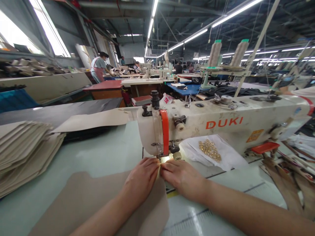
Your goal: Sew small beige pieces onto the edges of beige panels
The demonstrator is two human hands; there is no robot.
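A white sewing machine point(223, 121) with an orange guard stands across the table, its small lamp lit at the needle area. Just in front of the needle, my left hand point(145, 175) presses its closed fingers on the edge of a large beige fabric piece point(98, 196). Beside it, my right hand point(180, 177) has its fingers drawn together at the same edge, the fingertips of both hands almost touching. The needle and the fabric edge beneath the fingertips are mostly hidden. The beige piece spreads flat to the left and toward me.
Stacked beige pieces point(27, 147) lie at the left, near another beige piece point(95, 120) on dark material. Gold-coloured metal parts point(209, 150) rest on a white cloth point(228, 159) under the machine arm. Brown straps point(283, 183) are at the right. A person in an apron point(98, 67) stands farther back.
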